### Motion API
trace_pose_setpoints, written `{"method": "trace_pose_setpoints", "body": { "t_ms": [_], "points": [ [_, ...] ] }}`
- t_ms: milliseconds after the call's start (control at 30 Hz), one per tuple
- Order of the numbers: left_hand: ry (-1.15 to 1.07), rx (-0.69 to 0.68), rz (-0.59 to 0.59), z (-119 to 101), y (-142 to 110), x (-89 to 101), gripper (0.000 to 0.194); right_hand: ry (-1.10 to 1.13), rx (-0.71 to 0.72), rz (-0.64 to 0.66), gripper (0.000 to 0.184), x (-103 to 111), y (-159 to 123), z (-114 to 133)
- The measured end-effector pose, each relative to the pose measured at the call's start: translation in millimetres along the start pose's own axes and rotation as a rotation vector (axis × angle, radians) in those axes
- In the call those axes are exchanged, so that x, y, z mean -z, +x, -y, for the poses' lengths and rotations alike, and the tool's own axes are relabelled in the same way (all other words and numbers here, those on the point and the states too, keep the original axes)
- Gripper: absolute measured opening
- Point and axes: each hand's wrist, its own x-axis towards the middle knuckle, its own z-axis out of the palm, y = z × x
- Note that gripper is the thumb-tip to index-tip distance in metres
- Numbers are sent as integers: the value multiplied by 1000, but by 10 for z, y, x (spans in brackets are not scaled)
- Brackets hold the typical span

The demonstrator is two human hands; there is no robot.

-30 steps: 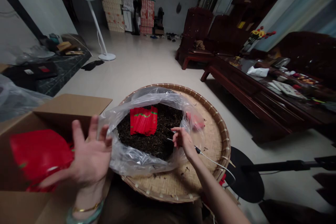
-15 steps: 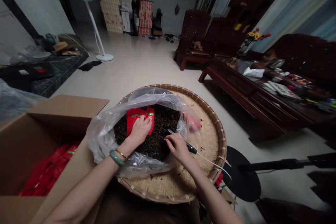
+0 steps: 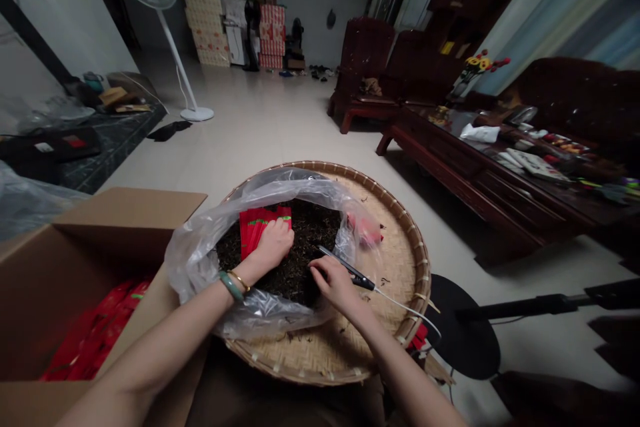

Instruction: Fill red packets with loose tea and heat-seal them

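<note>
Several red packets (image 3: 251, 230) with a green and gold band lie fanned on dark loose tea leaves (image 3: 305, 247), inside a clear plastic bag (image 3: 193, 250). My left hand (image 3: 274, 240) rests over them, its fingers curled on the rightmost packet. To the right, my right hand (image 3: 333, 281) hovers low over the leaves with thumb and fingers pinched together; whatever is between the tips is too small to see. Just beside that hand lies a dark, tong-like corded tool (image 3: 350, 268), its tip over the leaves. A round woven bamboo tray (image 3: 405, 247) carries the bag.
An open cardboard box (image 3: 133, 207) at left holds many red packets. More red packets (image 3: 366, 230) lie on the tray behind the bag's edge. A black round stand base (image 3: 465, 327) is on the floor at right. A white fan (image 3: 173, 53) and dark wooden furniture (image 3: 450, 173) stand beyond.
My left hand has shifted slightly right, its fingers now curled more closely on the rightmost packet. My right hand has moved slightly left, away from the corded tool.
</note>
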Motion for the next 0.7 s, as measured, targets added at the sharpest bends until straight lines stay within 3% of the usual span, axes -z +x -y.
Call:
{"method": "trace_pose_setpoints", "body": {
  "t_ms": [200,333,367,467,567,633,700],
  "points": [
    [-190,112,-147,-38,-108,52,14,94,-43,-108,20,2,-24,77],
    [-363,275,-280,-319,-354,134,17,157,21,-240,48,-74,-2,230],
    [-581,322,-332,-405,-412,154,15,175,49,-244,51,-91,12,273],
    [-939,265,-391,-570,-544,222,14,245,81,-233,42,-107,53,368],
    [-882,252,-431,-522,-623,288,25,303,-18,-248,36,-79,65,388],
    [-827,284,-393,-419,-672,295,44,340,-92,-193,34,-52,52,377],
    [-923,315,-215,-331,-725,257,35,341,-104,-139,34,-33,29,371]
  ]
}}
